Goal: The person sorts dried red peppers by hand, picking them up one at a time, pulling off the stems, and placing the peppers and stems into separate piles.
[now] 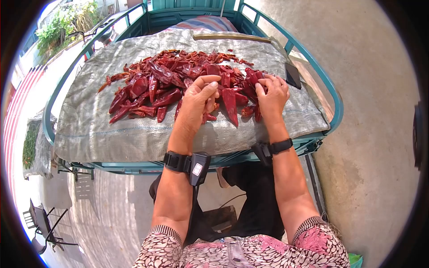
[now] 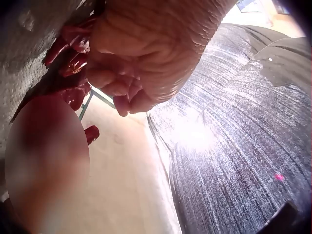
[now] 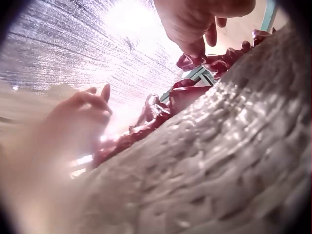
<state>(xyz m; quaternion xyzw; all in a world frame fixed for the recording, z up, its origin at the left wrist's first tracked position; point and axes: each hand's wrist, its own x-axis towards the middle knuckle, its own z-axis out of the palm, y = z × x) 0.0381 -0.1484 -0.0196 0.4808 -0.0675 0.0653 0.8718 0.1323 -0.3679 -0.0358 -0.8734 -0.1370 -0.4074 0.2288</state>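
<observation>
A heap of dried red chili peppers point(image 1: 165, 73) lies on a grey woven sheet point(image 1: 89, 129). My left hand point(image 1: 199, 100) hovers over the near side of the heap, fingers loosely bent, thumb near the index finger. Nothing shows between its fingers, and the left wrist view has the same hand point(image 2: 146, 58) beside several peppers. At the heap's right side, my right hand point(image 1: 272, 96) pinches a chili pepper point(image 1: 253, 76). The right wrist view puts the fingertips of this hand point(image 3: 204, 19) right on a wrinkled red pepper point(image 3: 189, 62).
Teal rails point(image 1: 315, 62) of a cart bed run round the sheet. A wooden stick point(image 1: 232, 38) lies across the back, and a dark flat phone-like object point(image 1: 292, 75) sits at the right edge. A black chair point(image 1: 44, 225) stands on the ground at lower left.
</observation>
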